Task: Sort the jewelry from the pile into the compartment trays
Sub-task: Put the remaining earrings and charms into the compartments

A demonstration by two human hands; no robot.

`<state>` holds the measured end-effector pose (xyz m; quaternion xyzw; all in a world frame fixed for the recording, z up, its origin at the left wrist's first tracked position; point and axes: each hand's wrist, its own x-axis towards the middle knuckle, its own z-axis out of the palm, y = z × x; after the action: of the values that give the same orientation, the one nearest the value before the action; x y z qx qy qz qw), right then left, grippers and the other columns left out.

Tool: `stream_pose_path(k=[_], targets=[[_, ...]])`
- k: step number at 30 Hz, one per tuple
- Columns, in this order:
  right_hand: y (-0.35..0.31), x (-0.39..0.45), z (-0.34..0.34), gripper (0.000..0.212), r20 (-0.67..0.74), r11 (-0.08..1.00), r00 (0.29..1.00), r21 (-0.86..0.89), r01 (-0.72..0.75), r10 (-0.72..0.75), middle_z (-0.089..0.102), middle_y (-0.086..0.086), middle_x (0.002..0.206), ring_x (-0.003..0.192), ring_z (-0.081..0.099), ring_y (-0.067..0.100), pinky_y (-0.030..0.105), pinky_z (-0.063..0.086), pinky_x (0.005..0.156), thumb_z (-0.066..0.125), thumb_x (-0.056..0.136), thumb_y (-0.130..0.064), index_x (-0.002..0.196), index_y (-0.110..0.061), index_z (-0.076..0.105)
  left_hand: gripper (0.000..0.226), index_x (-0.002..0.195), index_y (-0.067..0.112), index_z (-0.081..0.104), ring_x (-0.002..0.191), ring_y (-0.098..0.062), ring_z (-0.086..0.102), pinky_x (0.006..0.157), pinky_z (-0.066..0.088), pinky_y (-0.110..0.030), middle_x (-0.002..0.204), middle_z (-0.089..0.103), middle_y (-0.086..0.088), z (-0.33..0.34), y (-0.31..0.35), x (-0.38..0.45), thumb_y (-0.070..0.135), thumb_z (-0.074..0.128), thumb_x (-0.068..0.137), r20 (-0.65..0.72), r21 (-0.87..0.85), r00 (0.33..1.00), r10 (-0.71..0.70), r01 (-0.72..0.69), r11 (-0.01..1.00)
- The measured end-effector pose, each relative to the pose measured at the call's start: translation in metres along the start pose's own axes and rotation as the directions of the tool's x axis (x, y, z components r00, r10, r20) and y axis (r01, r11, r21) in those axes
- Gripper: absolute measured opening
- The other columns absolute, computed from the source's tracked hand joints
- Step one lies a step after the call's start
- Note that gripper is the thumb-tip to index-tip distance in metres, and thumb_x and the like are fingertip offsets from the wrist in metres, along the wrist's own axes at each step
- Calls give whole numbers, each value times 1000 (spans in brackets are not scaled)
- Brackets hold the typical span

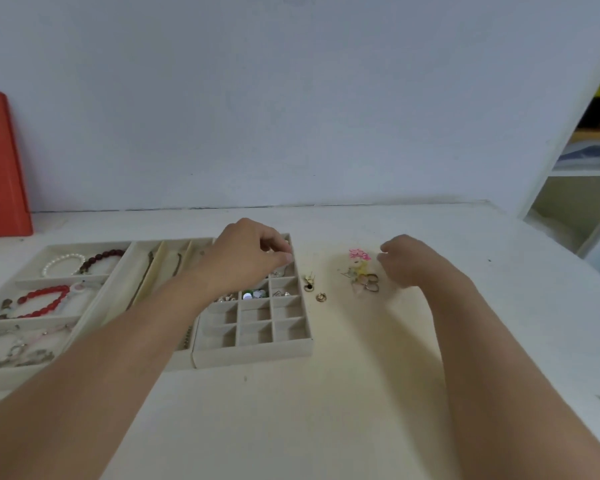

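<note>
Hovering over the far corner of the small-compartment tray (257, 351), the left hand (246, 254) has curled fingers; whether it pinches anything cannot be told. The right hand (404, 259) hangs loosely curled, holding nothing visible, beside the jewelry pile (362, 275) on the desk (326, 410).

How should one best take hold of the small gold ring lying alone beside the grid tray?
The small gold ring seems to lie flat on the table, apart from other pieces. Probably come from straight above and pinch its thin rim between two fingers, across the hoop.
</note>
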<state>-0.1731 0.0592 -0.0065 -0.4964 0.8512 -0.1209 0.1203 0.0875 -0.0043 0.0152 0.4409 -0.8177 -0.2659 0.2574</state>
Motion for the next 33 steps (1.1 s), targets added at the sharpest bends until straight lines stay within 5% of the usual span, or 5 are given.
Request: stream_pose_path(k=[5,12,16,27,33], targets=[[-8,11,15,43,49,998,997,42,49,-51,54,12,120,98,56,26,38,49,89,47,98,-57,104,-16,58,5,90,26,79,88,-5,65,69,45,-14,90,73,12,15,21,20,28,76,86,12,-37,1000,-3,4,999],[-16,10,19,29,31,965,993,240,106,-117,67,-6,84,71,63,11,27,48,66,71,89,-46,103,-21,65,1,87,31,76,87,-1,61,68,42,-15,88,69,19,25,18,27,30,77,86,44,-40,999,15,-13,999],[-19,9,20,24,41,957,987,253,139,-155,67,-4,86,70,63,11,24,47,62,76,86,-39,98,-20,67,6,92,26,78,64,4,58,54,38,-11,89,71,13,18,17,28,29,76,87,15,-51,1000,9,-8,999],[-32,-18,0,15,-114,677,942,669,308,-317,77,-1,85,59,59,4,17,41,52,79,86,-20,100,-20,75,17,101,26,77,95,-7,67,83,50,-21,95,73,11,19,12,30,25,79,84,43,-130,999,21,-15,991],[-34,-17,4,16,-32,835,949,465,293,-315,76,-9,78,54,60,0,10,37,41,79,84,-18,96,-23,71,16,101,26,77,93,-7,68,71,50,-20,96,73,12,17,12,29,25,79,85,58,-132,998,10,-2,991]])
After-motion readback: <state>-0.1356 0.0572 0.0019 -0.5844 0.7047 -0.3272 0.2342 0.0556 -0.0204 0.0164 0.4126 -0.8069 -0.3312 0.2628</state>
